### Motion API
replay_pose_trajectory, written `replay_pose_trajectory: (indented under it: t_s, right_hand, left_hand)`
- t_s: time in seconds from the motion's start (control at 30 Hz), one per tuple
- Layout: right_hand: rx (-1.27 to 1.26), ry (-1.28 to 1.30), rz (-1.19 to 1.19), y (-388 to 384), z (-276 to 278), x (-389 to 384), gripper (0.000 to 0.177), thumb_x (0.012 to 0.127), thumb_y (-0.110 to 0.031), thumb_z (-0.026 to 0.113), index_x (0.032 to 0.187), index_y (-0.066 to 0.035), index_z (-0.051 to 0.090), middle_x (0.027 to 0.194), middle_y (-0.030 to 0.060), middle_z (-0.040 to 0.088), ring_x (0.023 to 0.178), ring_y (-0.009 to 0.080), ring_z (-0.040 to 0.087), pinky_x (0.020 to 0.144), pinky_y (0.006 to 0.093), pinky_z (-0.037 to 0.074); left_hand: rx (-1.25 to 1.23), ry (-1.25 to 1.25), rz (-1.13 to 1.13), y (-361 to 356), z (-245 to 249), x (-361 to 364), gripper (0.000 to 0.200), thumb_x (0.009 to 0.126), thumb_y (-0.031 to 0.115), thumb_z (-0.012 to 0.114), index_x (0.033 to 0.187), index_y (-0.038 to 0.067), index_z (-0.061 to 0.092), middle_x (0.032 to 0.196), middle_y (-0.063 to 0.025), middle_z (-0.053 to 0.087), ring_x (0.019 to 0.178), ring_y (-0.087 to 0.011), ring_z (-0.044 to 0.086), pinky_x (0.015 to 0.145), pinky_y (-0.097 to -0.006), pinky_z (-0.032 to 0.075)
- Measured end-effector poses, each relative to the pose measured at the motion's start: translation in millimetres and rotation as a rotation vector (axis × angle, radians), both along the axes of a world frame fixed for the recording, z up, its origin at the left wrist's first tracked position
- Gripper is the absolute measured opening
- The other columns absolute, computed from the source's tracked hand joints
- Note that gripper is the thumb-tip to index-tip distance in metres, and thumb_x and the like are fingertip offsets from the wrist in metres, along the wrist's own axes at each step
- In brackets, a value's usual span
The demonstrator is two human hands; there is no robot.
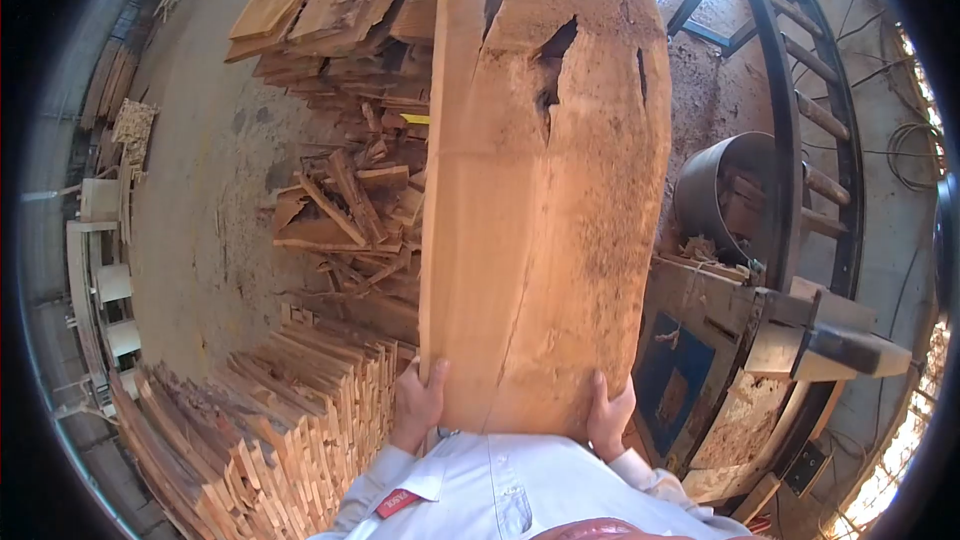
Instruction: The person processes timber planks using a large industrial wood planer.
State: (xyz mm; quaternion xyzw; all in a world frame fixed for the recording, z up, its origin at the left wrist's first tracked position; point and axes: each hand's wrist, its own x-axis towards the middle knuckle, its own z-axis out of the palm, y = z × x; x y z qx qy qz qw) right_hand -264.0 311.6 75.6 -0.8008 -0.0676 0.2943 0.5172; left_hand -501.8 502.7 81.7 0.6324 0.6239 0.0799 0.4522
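A long, wide wooden slab (490, 240) stretches away from my body, its near end against the front of my white shirt. It has a jagged hole toward the far part, a long crack and dark speckling along the right side. My left hand (418, 405) grips its near left edge, thumb on top and fingers hidden beneath. On the near right edge my right hand (608, 412) holds it the same way, thumb up. The slab's far end runs out of view at the top.
Stacked rough boards (340, 0) lie at the upper left, with broken wood scraps (350, 205) below. Many thin strips (290, 420) stand bundled at the lower left. To the right are a metal drum (725, 190), a black roller frame (790, 130) and a machine (700, 370).
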Motion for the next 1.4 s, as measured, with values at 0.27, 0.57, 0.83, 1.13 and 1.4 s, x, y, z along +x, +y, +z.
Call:
replay_pose_trajectory:
  t_s: [0.27,0.57,0.83,1.13,1.4]
  right_hand:
    - [-0.027,0.096,-0.055,15,4,3,0.056,0.1,-0.037,0.068,0.134,0.005,0.057,0.121,0.0149,0.069,0.111,0.0224,0.063,0.096,0.0361,0.05]
    - [-0.158,0.185,-0.13,22,-3,-20,0.058,0.102,-0.04,0.064,0.139,0.004,0.055,0.121,0.0141,0.069,0.105,0.0221,0.064,0.09,0.036,0.052]
    - [-0.266,0.198,-0.16,46,-10,-43,0.057,0.103,-0.041,0.061,0.139,0.003,0.057,0.119,0.0148,0.069,0.102,0.0217,0.064,0.086,0.036,0.053]
    - [-0.305,0.193,-0.192,106,-23,-73,0.057,0.103,-0.042,0.061,0.139,0.003,0.057,0.12,0.0161,0.069,0.105,0.0238,0.064,0.089,0.0366,0.052]
    - [-0.315,0.197,-0.24,148,-24,-95,0.057,0.103,-0.042,0.061,0.139,0.003,0.057,0.122,0.0174,0.069,0.108,0.0256,0.064,0.091,0.0372,0.052]
  left_hand:
    - [-0.014,-0.038,-0.023,6,-14,3,0.051,0.094,0.041,0.067,0.118,-0.004,0.069,0.092,-0.0223,0.075,0.087,-0.0345,0.074,0.077,-0.043,0.057]
    - [-0.17,0.152,0.054,17,-28,-22,0.046,0.083,0.032,0.07,0.115,-0.001,0.072,0.082,-0.0131,0.074,0.075,-0.0252,0.072,0.071,-0.0412,0.056]
    - [-0.22,0.159,-0.064,80,-50,-37,0.048,0.083,0.038,0.073,0.115,0.002,0.072,0.084,-0.0148,0.075,0.077,-0.0269,0.073,0.072,-0.0415,0.057]
    - [-0.214,0.173,-0.158,137,-80,-77,0.051,0.082,0.043,0.075,0.113,0.004,0.071,0.087,-0.0161,0.074,0.08,-0.0302,0.073,0.073,-0.0427,0.056]
    - [-0.181,0.21,-0.251,177,-96,-109,0.053,0.081,0.049,0.077,0.112,0.006,0.07,0.089,-0.0173,0.074,0.082,-0.0331,0.073,0.074,-0.0438,0.056]
